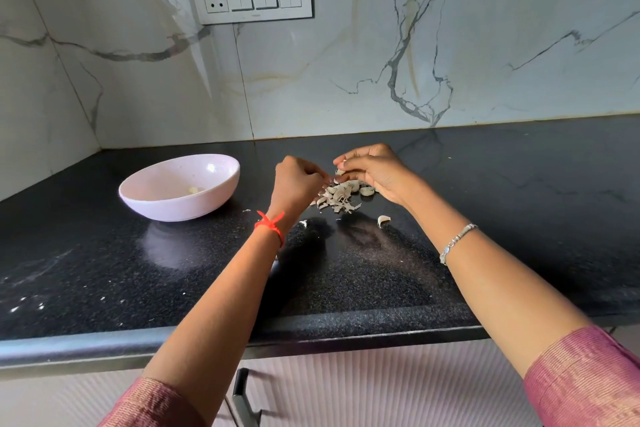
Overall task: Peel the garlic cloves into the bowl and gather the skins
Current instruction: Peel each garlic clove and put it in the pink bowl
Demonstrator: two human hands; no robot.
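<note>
**Garlic peeling over a heap of skins, bowl set to the left**

The pale pink bowl (138, 185) stands left of centre on the black speckled desk (104, 270). It holds a single peeled clove (193, 190), lying on its floor. Well apart from it, right of centre, a pile of skins (337, 200) sits on the desk, with an unpeeled clove (367, 191) at the pile's right edge. One curved scrap (383, 220) lies just below and to the right of the pile.

Both forearms reach in from the bottom of the frame, and the hands meet just above the pile. The right hand (375, 172) is arched with its fingers bent down, its thumb and fingertips pinching a small garlic piece (341, 171). The left hand (298, 180) is curled, its fingertips pointing towards the right hand. Whether it grips anything cannot be told.

A red thread (272, 224) circles the left wrist, and a silver bracelet (457, 241) the right.
</note>
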